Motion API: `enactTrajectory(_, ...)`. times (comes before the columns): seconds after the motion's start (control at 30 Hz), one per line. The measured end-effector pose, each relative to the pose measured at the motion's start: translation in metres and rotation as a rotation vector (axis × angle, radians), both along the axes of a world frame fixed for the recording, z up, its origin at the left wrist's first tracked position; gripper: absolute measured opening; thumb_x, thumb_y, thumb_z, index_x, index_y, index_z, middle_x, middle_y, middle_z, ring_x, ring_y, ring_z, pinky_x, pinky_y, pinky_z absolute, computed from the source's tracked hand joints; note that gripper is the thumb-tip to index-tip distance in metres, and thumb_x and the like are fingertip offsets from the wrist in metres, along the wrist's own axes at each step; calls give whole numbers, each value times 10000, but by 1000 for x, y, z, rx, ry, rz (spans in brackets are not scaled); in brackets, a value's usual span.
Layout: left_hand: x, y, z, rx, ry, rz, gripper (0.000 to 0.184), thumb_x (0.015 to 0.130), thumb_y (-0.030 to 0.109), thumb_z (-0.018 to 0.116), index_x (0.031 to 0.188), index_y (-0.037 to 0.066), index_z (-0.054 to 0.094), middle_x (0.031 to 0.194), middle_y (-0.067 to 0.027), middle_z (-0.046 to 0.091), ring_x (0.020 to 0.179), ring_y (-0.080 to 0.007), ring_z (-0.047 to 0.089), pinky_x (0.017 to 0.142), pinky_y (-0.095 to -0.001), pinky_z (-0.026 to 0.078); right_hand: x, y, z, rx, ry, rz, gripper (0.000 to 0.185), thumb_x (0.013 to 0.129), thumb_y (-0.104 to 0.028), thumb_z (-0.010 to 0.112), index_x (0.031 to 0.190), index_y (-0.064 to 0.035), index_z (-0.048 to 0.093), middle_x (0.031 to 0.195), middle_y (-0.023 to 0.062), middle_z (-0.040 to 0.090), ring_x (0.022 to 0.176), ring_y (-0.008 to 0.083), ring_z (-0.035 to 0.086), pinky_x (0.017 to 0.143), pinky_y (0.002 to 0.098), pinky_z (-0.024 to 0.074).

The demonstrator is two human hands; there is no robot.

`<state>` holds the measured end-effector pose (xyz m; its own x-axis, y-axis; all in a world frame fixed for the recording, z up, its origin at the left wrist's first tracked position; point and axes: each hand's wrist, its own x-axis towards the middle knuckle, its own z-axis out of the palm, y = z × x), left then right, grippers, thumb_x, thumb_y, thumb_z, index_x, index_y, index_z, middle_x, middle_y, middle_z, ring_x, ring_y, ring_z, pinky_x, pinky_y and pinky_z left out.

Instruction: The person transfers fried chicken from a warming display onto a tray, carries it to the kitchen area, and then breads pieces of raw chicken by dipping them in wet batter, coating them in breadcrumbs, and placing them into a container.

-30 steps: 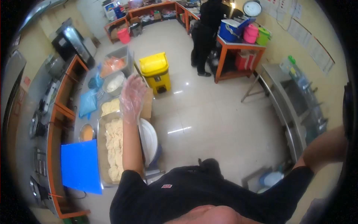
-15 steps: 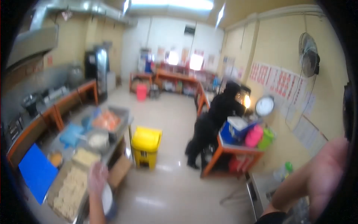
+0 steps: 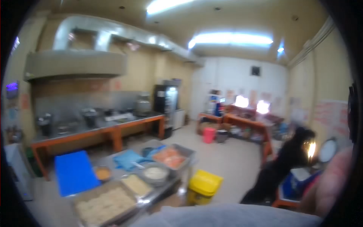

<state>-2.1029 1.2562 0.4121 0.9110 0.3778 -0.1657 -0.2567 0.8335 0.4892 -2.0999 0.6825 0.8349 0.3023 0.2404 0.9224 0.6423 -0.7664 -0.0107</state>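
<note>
My right hand (image 3: 336, 183) shows only in part and blurred at the right edge, raised close to the camera; its fingers are out of sight. My left hand is outside the view. Pale grey-white fabric (image 3: 227, 217) fills the bottom middle. On the metal table at lower left, pale coated-looking pieces (image 3: 106, 204) lie in a large tray. Beside them are a smaller tray of pale yellow stuff (image 3: 137, 184), a bowl of white powder (image 3: 155, 173), a pan of orange-pink pieces (image 3: 173, 157), a small bowl of orange stuff (image 3: 103, 173) and a blue board (image 3: 75, 172).
A yellow lidded bin (image 3: 204, 187) stands right of the table. A person in black (image 3: 280, 166) leans over an orange-framed table at right. Along the left wall runs a counter (image 3: 102, 130) with pots beneath a hood (image 3: 75, 65). A red bucket (image 3: 208, 135) stands farther back.
The view has swung left and up, so the room shifts right and down. My gloved left hand, earlier beside the trays, has left the frame. Less of my right arm shows.
</note>
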Motion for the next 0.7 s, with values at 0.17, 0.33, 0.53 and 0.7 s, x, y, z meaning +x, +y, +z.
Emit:
enactTrajectory(0.17, -25, 16, -15, -51, 29, 94, 266, 990, 350, 532, 1100, 128, 630, 972, -41, 653, 874, -209, 614, 718, -346, 510, 42, 19, -8, 86, 84, 68, 271, 900, -203, 563, 1119, -73, 657, 904, 56, 553, 764, 166, 551, 662, 299, 474)
enactTrajectory(0.33, -41, 19, -33, -87, 32, 156, 266, 991, 350, 530, 1103, 130, 629, 989, -47, 660, 879, -214, 618, 717, -348, 513, 92, 55, -3, 19, 98, 166, 249, 885, -172, 588, 1099, -78, 674, 907, 57, 551, 776, 171, 551, 672, 303, 471)
enactTrajectory(0.53, -47, 40, -42, -146, -65, 131, 264, 985, 343, 542, 1120, 134, 627, 1019, -57, 671, 896, -225, 628, 732, -359, 521, 156, 123, -3, 13, 128, 386, 229, 865, -135, 618, 1075, -84, 694, 911, 57, 548, 791, 177, 550, 685, 307, 467)
enactTrajectory(0.7, -25, 40, -19, -3, 125, 236, 297, 961, 337, 584, 1177, 134, 606, 1001, -58, 680, 902, -241, 640, 775, -381, 523, 201, 180, -12, -6, 125, 587, 217, 850, -104, 643, 1055, -89, 712, 915, 57, 545, 804, 182, 550, 695, 311, 463)
